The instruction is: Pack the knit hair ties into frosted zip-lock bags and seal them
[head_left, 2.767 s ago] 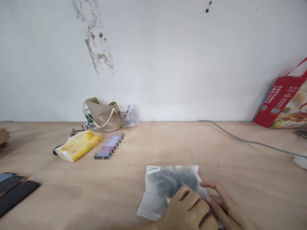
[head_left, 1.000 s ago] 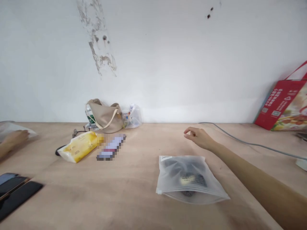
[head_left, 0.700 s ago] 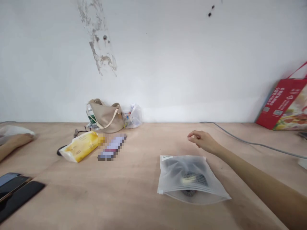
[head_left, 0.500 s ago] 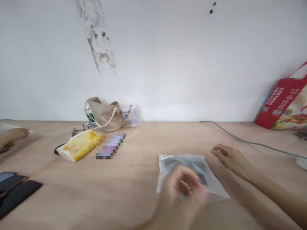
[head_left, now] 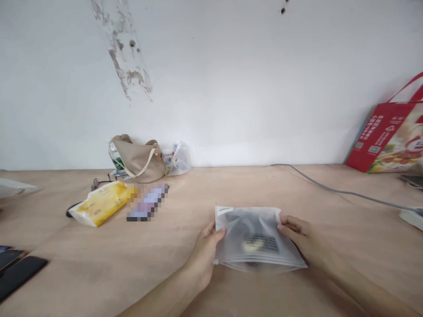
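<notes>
A frosted zip pouch [head_left: 254,237] with dark contents and a white corner label lies on the tan table [head_left: 198,281] in front of me. My left hand [head_left: 205,255] grips its left edge, thumb on top and fingers tucked under. At the pouch's right edge, my right hand [head_left: 299,240] holds on with its fingers curled over the side. The pouch's near edge is slightly lifted.
A yellow tissue pack [head_left: 99,209], a beige handbag [head_left: 135,158] and a small clear plastic bag [head_left: 178,159] sit at the back left. Dark phones [head_left: 16,273] lie at the left edge. A grey cable [head_left: 330,190] runs right toward a red carton [head_left: 386,138].
My right hand came back from the far side of the table to the pouch's right edge. My left hand came into view and took its left edge. The other person's hand at far left is gone.
</notes>
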